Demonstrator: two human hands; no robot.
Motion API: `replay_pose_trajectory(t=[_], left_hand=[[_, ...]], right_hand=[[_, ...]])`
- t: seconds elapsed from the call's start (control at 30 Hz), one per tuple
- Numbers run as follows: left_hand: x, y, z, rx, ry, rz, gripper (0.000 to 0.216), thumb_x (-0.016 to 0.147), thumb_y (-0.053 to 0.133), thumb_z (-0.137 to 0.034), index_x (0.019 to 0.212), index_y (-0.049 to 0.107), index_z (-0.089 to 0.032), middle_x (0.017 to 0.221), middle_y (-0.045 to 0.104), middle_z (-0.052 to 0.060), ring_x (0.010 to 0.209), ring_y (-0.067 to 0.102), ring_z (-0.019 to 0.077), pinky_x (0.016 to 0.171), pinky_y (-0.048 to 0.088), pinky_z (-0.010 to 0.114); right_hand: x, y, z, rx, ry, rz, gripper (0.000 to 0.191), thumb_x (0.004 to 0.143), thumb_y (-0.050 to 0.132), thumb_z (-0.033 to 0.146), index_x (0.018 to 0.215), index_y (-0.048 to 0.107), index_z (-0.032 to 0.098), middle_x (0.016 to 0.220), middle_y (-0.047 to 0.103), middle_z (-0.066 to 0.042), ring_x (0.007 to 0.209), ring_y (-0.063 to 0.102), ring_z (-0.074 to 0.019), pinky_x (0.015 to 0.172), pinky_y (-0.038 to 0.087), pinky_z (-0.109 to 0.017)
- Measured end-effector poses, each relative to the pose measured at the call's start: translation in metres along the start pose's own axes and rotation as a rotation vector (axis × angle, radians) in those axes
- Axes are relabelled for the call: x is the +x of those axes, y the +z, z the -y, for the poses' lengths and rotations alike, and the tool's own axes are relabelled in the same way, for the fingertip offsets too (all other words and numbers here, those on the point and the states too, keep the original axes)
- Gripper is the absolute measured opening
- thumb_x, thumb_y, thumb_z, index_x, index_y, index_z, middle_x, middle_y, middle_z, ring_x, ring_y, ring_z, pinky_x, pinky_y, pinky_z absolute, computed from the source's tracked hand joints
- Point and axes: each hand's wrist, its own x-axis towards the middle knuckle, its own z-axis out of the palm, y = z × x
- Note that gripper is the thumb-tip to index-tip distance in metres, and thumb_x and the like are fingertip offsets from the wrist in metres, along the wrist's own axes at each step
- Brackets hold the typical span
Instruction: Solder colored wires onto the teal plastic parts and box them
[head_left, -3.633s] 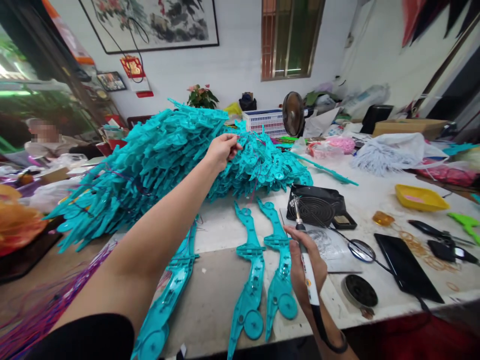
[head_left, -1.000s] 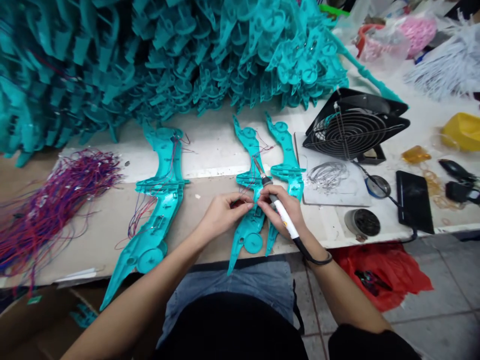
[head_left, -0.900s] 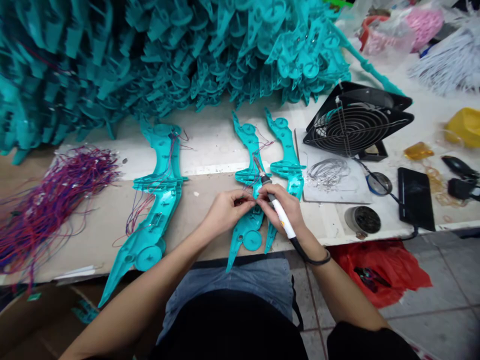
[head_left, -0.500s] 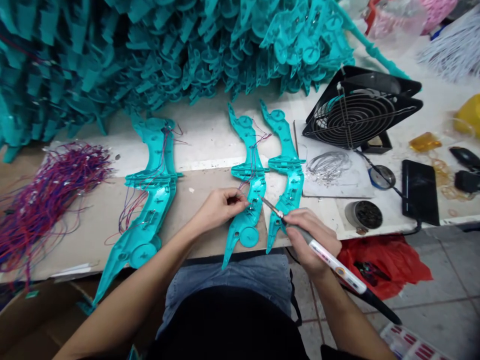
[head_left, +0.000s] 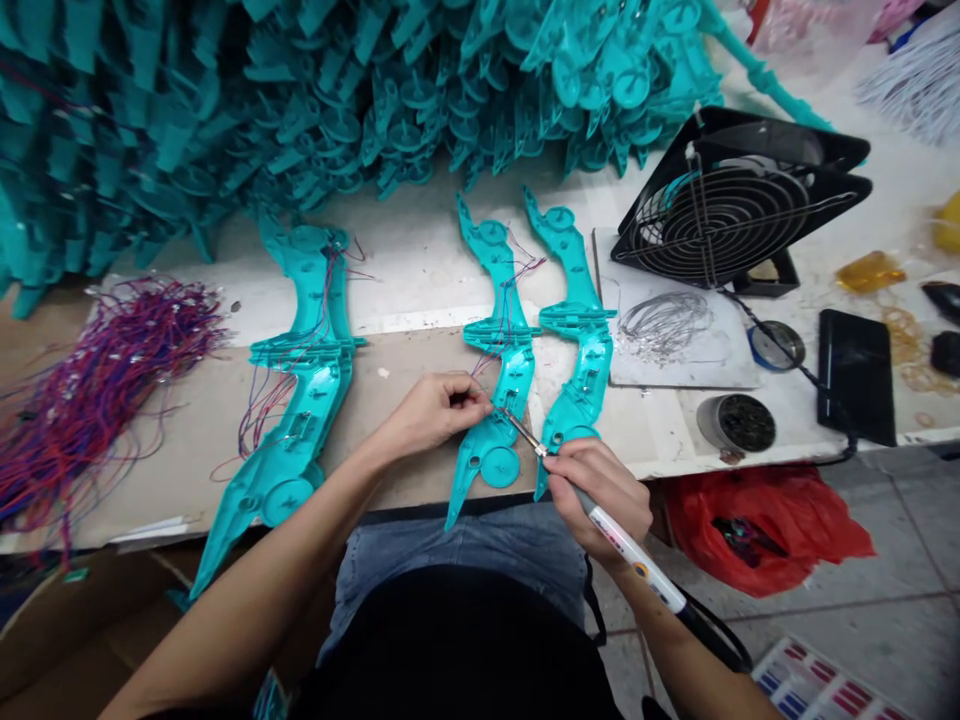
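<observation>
My right hand [head_left: 600,492] grips a soldering iron [head_left: 626,548] by its grey and white handle. Its metal tip reaches the middle shell's lower half, close to the fingers of my left hand [head_left: 442,412]. Those left fingers are pinched together at the left edge of this teal plastic bow-shaped shell [head_left: 501,300]; thin red and blue wires run along it to the pinch, and I seem to hold a wire end. A second teal shell [head_left: 574,262] lies just right of it, partly behind my right hand. Farther left rests a wider teal shell [head_left: 311,300] with wires.
A large heap of teal shells [head_left: 337,110] fills the back. Red and blue wires [head_left: 127,390] are bundled at left. On the right stand a black fan [head_left: 739,205], solder wire [head_left: 664,325] on a board, a round tin [head_left: 739,424] and a black box [head_left: 855,375]. A red bag [head_left: 765,530] sits below.
My right hand has moved left, bringing the iron's tip from the shell's right edge to beside my left fingertips. My left hand has barely shifted. The view has turned slightly.
</observation>
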Motion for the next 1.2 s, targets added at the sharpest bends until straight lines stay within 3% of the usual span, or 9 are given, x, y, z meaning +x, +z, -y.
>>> replay_pose_trajectory(t=[0.4,1.2], left_hand=[[0.001,-0.0004,0.0037,-0.022,0.015,0.015,0.015,0.073,0.063,-0.028,0.068,0.062,-0.013,0.06,0.051,-0.003,0.055,0.039,0.0071,0.052,0.032,0.021],[0.0015,-0.0022,0.0036,-0.024,0.03,0.039,0.016,0.074,0.063,-0.028,0.068,0.061,-0.014,0.061,0.051,-0.002,0.056,0.04,0.0076,0.052,0.032,0.021]], right_hand=[[-0.0052,0.0009,-0.0007,-0.053,-0.121,0.055,0.033,0.075,0.064,0.002,0.105,0.064,0.016,0.072,0.058,-0.004,0.074,0.059,-0.0175,0.066,0.055,-0.034],[-0.0062,0.0003,0.0006,-0.117,-0.138,0.054,0.031,0.076,0.062,0.005,0.104,0.066,0.018,0.07,0.057,-0.002,0.074,0.06,-0.017,0.065,0.056,-0.031]])
